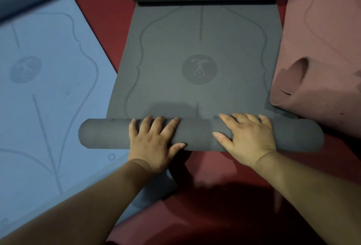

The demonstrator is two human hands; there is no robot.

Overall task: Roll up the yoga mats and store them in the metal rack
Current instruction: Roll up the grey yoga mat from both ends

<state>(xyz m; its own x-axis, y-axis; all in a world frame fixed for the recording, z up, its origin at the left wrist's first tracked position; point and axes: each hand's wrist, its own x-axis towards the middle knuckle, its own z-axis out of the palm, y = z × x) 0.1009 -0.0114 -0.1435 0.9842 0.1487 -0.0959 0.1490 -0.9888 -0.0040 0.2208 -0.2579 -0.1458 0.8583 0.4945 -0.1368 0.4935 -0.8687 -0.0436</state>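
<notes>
Red floor [224, 166]; blue mat [48, 108] left, pink mat [322, 49] right of grey roll [201, 133].

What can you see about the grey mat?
The grey mat looks like soft matte foam, with faint curvy lines and a round emblem. Its near end is wound into a roll; its far end curls up too. It lies on the red floor between a blue mat and a pink mat. The left hand and right hand press on the roll.
</notes>
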